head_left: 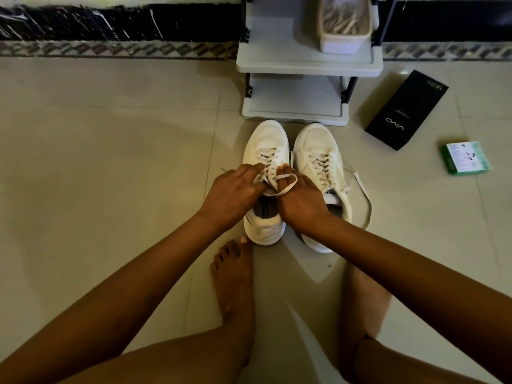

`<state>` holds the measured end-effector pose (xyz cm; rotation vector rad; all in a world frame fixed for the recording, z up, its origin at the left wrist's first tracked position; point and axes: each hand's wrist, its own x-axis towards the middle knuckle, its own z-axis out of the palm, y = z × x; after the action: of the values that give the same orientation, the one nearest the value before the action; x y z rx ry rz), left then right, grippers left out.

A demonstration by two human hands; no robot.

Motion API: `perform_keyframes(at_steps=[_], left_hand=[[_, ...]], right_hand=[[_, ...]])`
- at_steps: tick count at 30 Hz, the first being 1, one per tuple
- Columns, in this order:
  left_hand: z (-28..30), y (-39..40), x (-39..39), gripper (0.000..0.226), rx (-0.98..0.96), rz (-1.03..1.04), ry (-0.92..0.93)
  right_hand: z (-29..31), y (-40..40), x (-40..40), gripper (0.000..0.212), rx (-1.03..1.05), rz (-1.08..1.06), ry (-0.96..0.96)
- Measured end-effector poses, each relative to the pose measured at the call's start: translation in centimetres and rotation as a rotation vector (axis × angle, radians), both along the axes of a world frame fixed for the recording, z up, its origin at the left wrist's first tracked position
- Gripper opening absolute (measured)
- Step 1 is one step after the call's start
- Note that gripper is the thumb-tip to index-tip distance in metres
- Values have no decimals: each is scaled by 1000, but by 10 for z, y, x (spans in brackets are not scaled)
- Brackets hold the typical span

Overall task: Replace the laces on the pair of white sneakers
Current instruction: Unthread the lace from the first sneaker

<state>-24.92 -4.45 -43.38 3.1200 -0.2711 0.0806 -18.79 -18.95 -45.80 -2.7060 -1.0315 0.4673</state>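
On a tiled floor [110, 162] before a low plastic shelf [307, 65], a pair of white sneakers [318, 145] sits side by side — both threaded to the top, by the look of it. The left hand [235, 189] pinches the left shoe's lace [282, 180] while the right hand [302, 200] has it looped round a finger — likely tying; the right shoe's lace ends [365, 200] trail loose.

Tiled floor [110, 162] carries two sneakers [318, 151], rack [304, 65], black box [404, 109], green box [465, 157]
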Motion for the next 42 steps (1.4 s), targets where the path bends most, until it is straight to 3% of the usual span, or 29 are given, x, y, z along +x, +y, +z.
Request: perform_keyframes(at_steps=[2, 6, 8, 10, 14, 17, 19, 22, 24, 26, 28, 30, 31, 33, 36, 39, 42], left_hand=[[1, -5, 7, 28, -109, 88, 53], [17, -6, 19, 11, -811, 257, 105], [22, -7, 18, 12, -993, 318, 153], [22, -4, 14, 16, -973, 350, 165], [8, 5, 4, 24, -302, 210, 205], [2, -6, 0, 19, -152, 153, 41], [0, -9, 4, 15, -239, 168, 17], [16, -3, 18, 10, -688, 219, 180], [31, -1, 25, 11, -886, 179, 289], [36, 0, 25, 13, -954, 226, 311], [30, 4, 21, 16, -784, 248, 318], [21, 7, 15, 25, -336, 160, 334], [17, 7, 12, 28, -206, 138, 319], [14, 3, 8, 28, -156, 183, 271], [13, -5, 12, 20, -282, 217, 224], [25, 1, 20, 14, -846, 237, 299], [38, 2, 21, 18, -1161, 234, 417]], right_hand=[[1, 0, 0, 58, 27, 7, 12], [0, -2, 2, 46, 29, -9, -6], [3, -2, 0, 51, -21, 24, -3], [-1, -1, -2, 54, -27, 12, -4], [-6, 0, -1, 49, 67, -16, -14], [-2, -3, 2, 56, 80, -40, -24], [-3, -1, -1, 52, 123, -45, -34], [-7, 3, 1, 39, 105, -24, -34], [-11, 2, 3, 47, 3, 17, -60], [-13, 0, 3, 52, -12, 30, -95], [-11, 0, 3, 54, -7, 22, -108], [-9, 2, 3, 51, 13, -19, -107], [-8, 3, 3, 50, 11, -19, -83], [-6, 2, 2, 52, -2, -3, -95], [-15, 2, 3, 52, -19, 10, -142], [-13, 3, 5, 46, -45, 22, -11], [-14, 0, 2, 49, -30, -9, -79]])
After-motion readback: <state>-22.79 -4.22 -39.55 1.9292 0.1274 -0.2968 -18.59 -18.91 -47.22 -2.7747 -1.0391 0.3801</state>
